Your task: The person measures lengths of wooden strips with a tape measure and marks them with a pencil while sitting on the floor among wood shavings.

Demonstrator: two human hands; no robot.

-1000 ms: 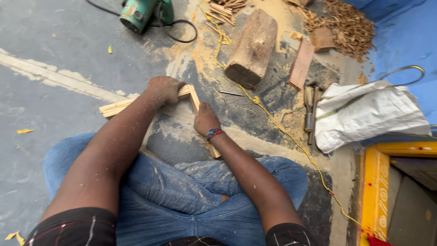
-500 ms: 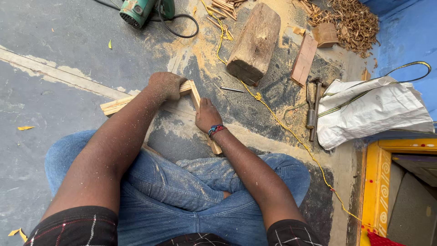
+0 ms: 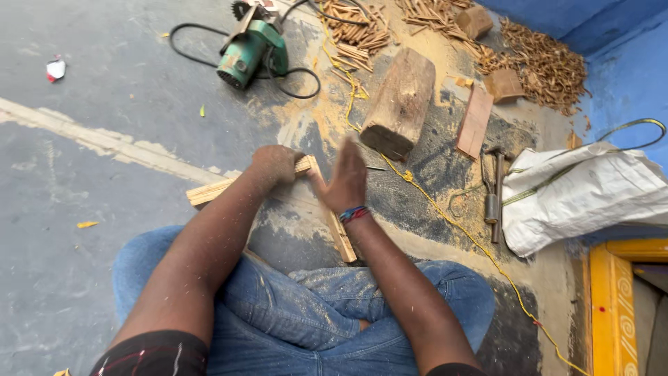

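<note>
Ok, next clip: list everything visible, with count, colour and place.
joined pale wooden strips: two, tan, meeting at a corner on the floor in front of the knees
thick wooden log block: one, brown, beyond the strips
green electric power tool: one, black cord, top centre
flat reddish wooden board: one, right of the block
metal hammer: one, dark, beside the sack
white woven sack: one, right edge
yellow cord: one, running across the sawdust
wood offcuts pile: brown, top right
left hand: gripping the strips' corner
right hand: raised, open, blurred, just above the near strip
</note>
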